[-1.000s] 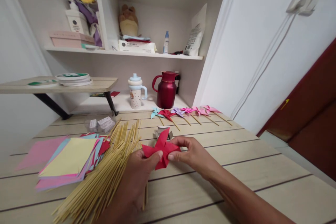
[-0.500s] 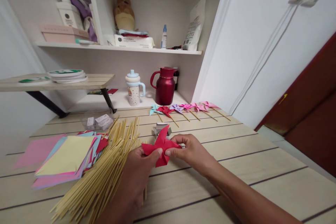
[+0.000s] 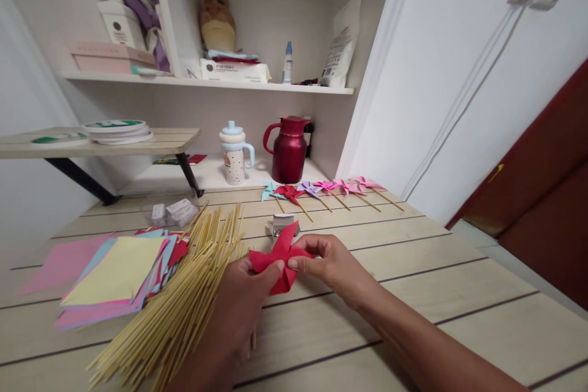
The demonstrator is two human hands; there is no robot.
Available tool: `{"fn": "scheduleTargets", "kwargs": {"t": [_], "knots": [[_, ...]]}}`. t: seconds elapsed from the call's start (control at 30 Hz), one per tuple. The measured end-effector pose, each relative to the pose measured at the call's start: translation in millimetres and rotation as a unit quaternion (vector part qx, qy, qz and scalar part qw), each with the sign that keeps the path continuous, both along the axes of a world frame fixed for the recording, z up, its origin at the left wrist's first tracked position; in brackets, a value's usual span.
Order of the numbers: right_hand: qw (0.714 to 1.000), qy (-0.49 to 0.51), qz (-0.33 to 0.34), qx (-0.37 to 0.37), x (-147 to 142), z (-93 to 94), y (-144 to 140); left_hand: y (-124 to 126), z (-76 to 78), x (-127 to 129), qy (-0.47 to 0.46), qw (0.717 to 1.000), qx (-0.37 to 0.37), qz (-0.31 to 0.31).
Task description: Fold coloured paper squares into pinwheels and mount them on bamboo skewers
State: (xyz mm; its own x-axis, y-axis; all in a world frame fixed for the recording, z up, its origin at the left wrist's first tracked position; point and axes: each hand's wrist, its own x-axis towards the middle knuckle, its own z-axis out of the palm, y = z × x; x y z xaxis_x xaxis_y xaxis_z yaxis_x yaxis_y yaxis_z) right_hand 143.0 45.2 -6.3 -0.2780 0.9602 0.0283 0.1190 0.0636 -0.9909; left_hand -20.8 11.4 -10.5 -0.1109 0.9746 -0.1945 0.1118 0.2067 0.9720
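Both hands [image 3: 333,268] pinch a red paper pinwheel [image 3: 280,252], one blade [image 3: 289,234] pointing away and slightly right.

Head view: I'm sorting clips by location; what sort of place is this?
Probably a room at home: a shelf holds a plush toy, a red jug stands below, and paper pinwheels lie on the table.

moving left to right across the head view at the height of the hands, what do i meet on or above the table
stack of colored paper → thin sticks → left hand → red paper pinwheel → right hand
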Motion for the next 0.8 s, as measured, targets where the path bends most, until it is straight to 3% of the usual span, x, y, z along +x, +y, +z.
{"fn": "scheduleTargets", "kwargs": {"t": [0.13, 0.4, 0.57, 0.8], "knots": [[1.0, -0.005, -0.018, -0.004, -0.1, 0.9, 0.3, 1.9, -0.7, 2.3, 0.041, 0.999, 0.007, 0.024], [1.0, -0.025, -0.013, -0.013, -0.4, 2.7, -5.5, 1.0, 4.4, 4.9, 0.036, 0.999, 0.026, 0.026], [0.995, 0.086, 0.0, -0.051, -4.7, -2.6, -5.8, 2.8, 2.9, 4.7, 0.026, 0.998, 0.043, 0.029], [0.975, 0.209, -0.03, -0.069, -4.5, -7.2, -0.5, 11.3, -5.7, -1.3, -0.125, 0.988, 0.086, -0.042]]}}
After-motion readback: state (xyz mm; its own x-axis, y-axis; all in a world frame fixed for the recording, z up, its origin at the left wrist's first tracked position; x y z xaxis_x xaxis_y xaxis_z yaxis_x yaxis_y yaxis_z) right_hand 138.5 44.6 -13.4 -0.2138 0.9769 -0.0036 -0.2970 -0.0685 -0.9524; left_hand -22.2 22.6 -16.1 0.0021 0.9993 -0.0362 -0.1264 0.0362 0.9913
